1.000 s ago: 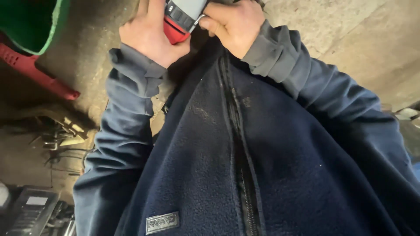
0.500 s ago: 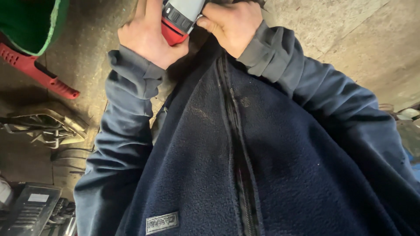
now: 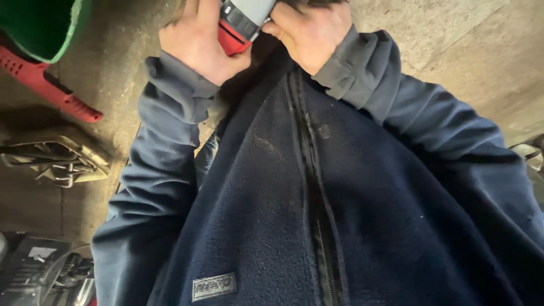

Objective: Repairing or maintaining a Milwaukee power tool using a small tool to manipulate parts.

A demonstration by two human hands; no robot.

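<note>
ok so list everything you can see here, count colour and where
power tool: one, grey body with a red base, top centre, cut off by the frame edge
bucket: one, green, top left corner
long plastic handle: one, red, left on the floor below the bucket
metal grille part: one, dull tan, left middle on the floor
tool case: one, black and grey, bottom left corner
concrete floor: grey-brown, all around
fleece jacket: one, dark navy, zipped, fills the centre
left hand: bare, gripping the tool's red base
right hand: bare, gripping the tool's grey body
</note>
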